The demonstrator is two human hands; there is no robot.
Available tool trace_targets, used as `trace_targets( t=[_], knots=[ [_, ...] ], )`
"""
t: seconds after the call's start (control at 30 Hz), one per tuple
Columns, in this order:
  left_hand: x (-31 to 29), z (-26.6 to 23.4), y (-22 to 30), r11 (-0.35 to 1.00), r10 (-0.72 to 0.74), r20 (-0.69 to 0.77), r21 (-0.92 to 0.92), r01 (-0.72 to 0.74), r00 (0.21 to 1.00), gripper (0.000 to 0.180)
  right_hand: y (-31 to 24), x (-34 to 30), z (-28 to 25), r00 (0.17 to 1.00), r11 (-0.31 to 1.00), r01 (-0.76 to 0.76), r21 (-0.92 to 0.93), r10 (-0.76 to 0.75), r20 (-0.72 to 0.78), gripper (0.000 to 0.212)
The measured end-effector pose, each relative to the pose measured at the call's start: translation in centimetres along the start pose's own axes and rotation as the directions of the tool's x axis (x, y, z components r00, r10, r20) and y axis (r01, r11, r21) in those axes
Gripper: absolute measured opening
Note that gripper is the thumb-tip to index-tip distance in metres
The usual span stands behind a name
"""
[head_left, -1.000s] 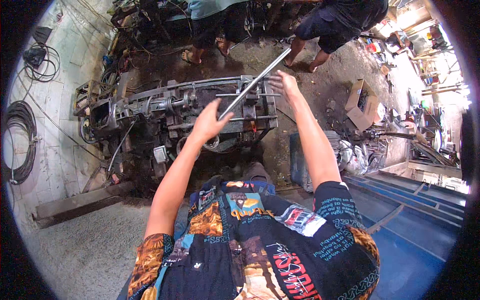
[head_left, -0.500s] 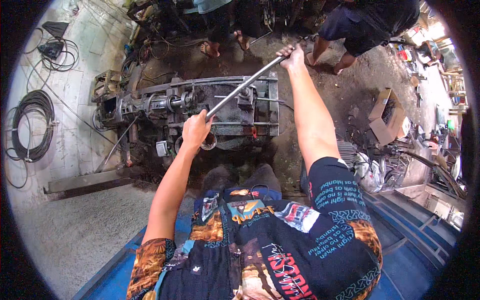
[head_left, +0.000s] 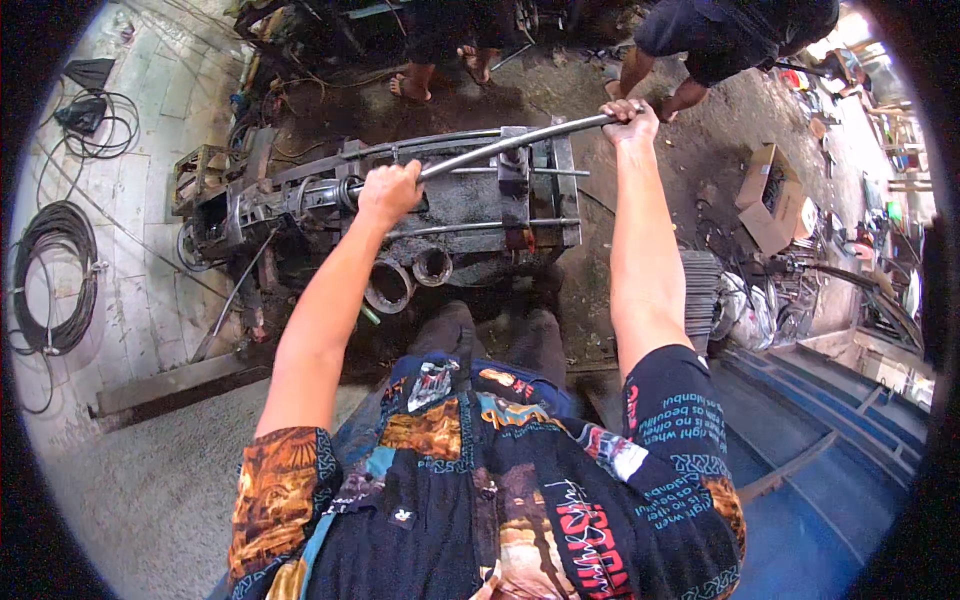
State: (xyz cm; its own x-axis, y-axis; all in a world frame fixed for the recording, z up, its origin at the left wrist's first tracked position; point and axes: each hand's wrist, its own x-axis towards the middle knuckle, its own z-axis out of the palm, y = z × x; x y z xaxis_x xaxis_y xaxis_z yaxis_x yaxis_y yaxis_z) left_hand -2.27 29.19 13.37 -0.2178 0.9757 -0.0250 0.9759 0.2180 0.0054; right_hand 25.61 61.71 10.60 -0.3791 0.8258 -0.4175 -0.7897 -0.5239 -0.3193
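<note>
Left hand (head_left: 388, 192) now gripping long steel bar (head_left: 510, 143); bar swung lower, flatter; right hand (head_left: 630, 120) followed.

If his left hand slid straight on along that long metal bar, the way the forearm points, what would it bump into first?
Probably the dark shaft assembly of the greasy machine, just beyond the left hand gripping the bar; depth is unclear.

An open brown cardboard box (head_left: 768, 198) is seen lying on the dirt floor at the right, well apart from the machine, its flaps spread and its inside turned upward. Small colourful packages (head_left: 812, 78) are noted further back at the upper right, too small to tell apart. No signs or screens are observed.
</note>
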Motion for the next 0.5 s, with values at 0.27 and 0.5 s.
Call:
trace_targets(
  t=[0.27,0.5],
  knots=[
    [3.0,0.7,-3.5,0.978,0.203,-0.067,-0.026,-0.205,0.977,0.024,0.5,-4.8,-1.1,0.982,0.980,0.183,0.077,-0.178,-0.069,0.038],
    [5.9,0.9,-5.2,0.956,0.294,-0.049,0.036,-0.293,0.955,0.019,1.3,-7.5,-1.7,0.949,0.948,0.304,0.097,-0.292,-0.116,0.032]
  ],
)
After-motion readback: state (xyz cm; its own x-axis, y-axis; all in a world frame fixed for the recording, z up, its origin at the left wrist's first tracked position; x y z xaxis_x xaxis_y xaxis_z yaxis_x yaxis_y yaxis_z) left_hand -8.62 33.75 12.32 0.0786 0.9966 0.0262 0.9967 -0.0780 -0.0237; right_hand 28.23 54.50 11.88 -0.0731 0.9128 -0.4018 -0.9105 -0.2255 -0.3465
